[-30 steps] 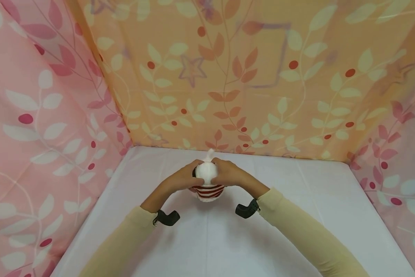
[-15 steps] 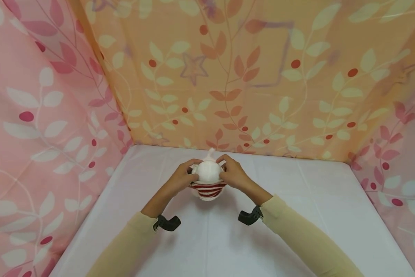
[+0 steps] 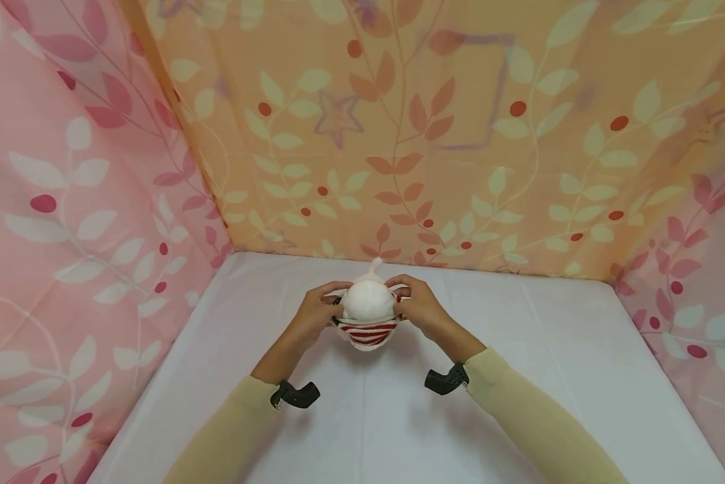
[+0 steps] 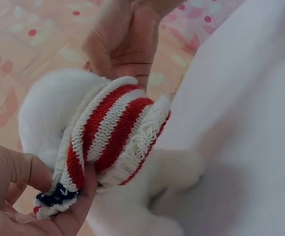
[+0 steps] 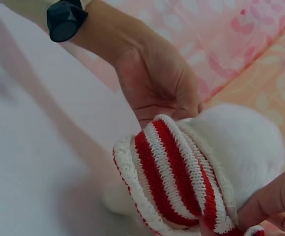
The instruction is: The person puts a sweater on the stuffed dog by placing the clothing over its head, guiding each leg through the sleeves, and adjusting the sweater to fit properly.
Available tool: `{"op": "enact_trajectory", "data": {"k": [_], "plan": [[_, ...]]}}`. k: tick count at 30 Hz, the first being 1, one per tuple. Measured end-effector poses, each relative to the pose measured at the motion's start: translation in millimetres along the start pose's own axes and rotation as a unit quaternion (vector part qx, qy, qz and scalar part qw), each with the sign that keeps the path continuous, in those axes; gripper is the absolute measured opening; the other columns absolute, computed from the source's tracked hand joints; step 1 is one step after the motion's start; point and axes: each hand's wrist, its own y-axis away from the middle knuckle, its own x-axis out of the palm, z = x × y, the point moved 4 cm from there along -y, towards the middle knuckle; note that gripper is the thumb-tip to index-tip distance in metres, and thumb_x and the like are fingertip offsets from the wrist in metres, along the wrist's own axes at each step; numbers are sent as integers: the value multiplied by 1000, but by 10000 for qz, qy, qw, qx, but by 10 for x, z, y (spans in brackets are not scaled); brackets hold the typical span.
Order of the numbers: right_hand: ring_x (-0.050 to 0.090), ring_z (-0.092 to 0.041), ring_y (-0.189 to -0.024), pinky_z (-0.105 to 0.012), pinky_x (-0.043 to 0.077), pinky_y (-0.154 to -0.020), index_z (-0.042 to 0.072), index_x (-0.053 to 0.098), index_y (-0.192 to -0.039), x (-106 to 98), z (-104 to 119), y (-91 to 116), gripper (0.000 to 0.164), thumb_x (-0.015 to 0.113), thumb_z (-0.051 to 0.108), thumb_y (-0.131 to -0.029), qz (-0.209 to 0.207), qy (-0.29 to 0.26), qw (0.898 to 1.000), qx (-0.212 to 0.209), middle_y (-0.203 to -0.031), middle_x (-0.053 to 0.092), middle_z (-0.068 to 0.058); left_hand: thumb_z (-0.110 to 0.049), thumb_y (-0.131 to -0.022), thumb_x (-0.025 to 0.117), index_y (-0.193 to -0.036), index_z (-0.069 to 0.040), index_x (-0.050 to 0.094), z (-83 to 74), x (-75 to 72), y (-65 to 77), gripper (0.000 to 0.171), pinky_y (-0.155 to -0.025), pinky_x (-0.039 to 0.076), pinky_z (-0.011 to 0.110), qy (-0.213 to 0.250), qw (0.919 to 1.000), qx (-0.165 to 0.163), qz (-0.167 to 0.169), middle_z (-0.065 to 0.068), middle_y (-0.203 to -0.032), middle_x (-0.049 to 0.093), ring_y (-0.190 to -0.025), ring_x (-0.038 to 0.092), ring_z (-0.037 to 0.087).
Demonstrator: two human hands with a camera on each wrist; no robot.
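A white plush toy (image 3: 369, 300) stands on the table between my hands, its thin pale tail or tip pointing toward the back wall. Round its body sits a small knitted sweater (image 3: 369, 336) with red and white stripes and a ribbed white hem. At its left side my left hand (image 3: 314, 314) pinches the knit between thumb and fingers; the left wrist view shows a navy patch (image 4: 56, 196) bunched in that grip. Opposite, my right hand (image 3: 424, 308) pinches the other side of the sweater, thumb against the edge in the right wrist view. The toy's front is hidden.
A white cloth covers the table (image 3: 362, 430). Orange leaf-patterned fabric (image 3: 338, 168) hangs behind it, with pink patterned fabric (image 3: 84, 255) at the left and more at the right. Dark camera mounts (image 3: 298, 395) sit on both wrists.
My hands have drawn apart, from round the toy's head to its two sides, with the sweater edge between the fingers. More of the white head shows, and the toy has shifted slightly right.
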Motion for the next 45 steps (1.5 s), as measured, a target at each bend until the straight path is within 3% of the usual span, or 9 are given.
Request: {"op": "enact_trajectory", "data": {"k": [6, 11, 15, 19, 23, 27, 33, 41, 45], "plan": [[64, -21, -86, -32, 56, -65, 3, 59, -131, -53, -118, -42, 55, 60, -16, -80, 219, -676, 9972, 235, -108, 69, -14, 21, -80, 54, -131, -6, 64, 123, 15, -43, 59, -63, 54, 29, 1156, 9924, -353, 216, 16, -120, 67, -99, 63, 22], [62, -18, -89, -29, 51, -64, 3, 57, -136, -78, -219, -79, 63, 52, -19, -77, 401, -1379, 9883, 512, -110, 70, -9, 21, -82, 53, -134, -4, 61, 159, 43, -67, 58, -67, 57, 30, 1427, 9884, -406, 321, 12, -120, 66, -102, 63, 22], [58, -16, -81, -27, 46, -61, 1, 55, -137, -101, -277, -80, 59, 51, -16, -80, 404, -1846, 9795, 704, -103, 69, -5, 21, -84, 53, -136, -4, 60, 184, 64, -82, 58, -69, 58, 32, 1536, 9862, -474, 383, 10, -119, 64, -102, 63, 22], [61, -17, -78, -32, 54, -69, 1, 61, -129, -151, -290, -58, 38, 63, 4, -91, 247, -1446, 9856, 837, -95, 69, -4, 18, -88, 52, -142, -4, 54, 218, 48, -95, 58, -73, 58, 32, 1721, 9828, -557, 372, 13, -127, 61, -105, 63, 23], [69, -22, -87, -46, 57, -86, 2, 68, -115, -179, -302, -30, 26, 65, 21, -98, 626, -1122, 9869, 978, -98, 70, -7, 11, -91, 54, -144, -6, 52, 218, 7, -92, 56, -76, 58, 35, 1658, 9832, -713, 261, 16, -132, 58, -107, 62, 24], [69, -23, -91, -45, 56, -90, -4, 64, -119, -146, -316, -21, 26, 59, 14, -101, 1065, -1646, 9766, 883, -103, 69, -9, 8, -90, 57, -142, -8, 54, 182, 12, -70, 54, -75, 58, 37, 1478, 9850, -842, 282, 15, -127, 59, -104, 61, 25], [62, -22, -99, -36, 56, -84, -10, 49, -137, -82, -366, -39, 42, 57, 1, -98, 1043, -2395, 9623, 762, -113, 64, -11, 12, -91, 54, -140, -5, 53, 239, 40, -99, 52, -71, 57, 32, 1627, 9835, -704, 373, 10, -113, 65, -92, 63, 19], [58, -17, -88, -29, 52, -74, -7, 45, -139, -50, -393, -47, 50, 51, -14, -90, 1009, -2789, 9531, 608, -106, 60, -8, 11, -97, 50, -147, -2, 44, 315, 104, -110, 52, -72, 57, 31, 2102, 9745, -619, 483, 8, -113, 65, -89, 66, 15], [56, -17, -86, -28, 51, -72, -6, 45, -137, -39, -399, -36, 50, 49, -17, -88, 1005, -2826, 9522, 571, -106, 58, -8, 13, -97, 48, -147, -2, 42, 372, 118, -112, 53, -72, 57, 30, 2356, 9679, -731, 489, 8, -112, 64, -89, 65, 15]]}}
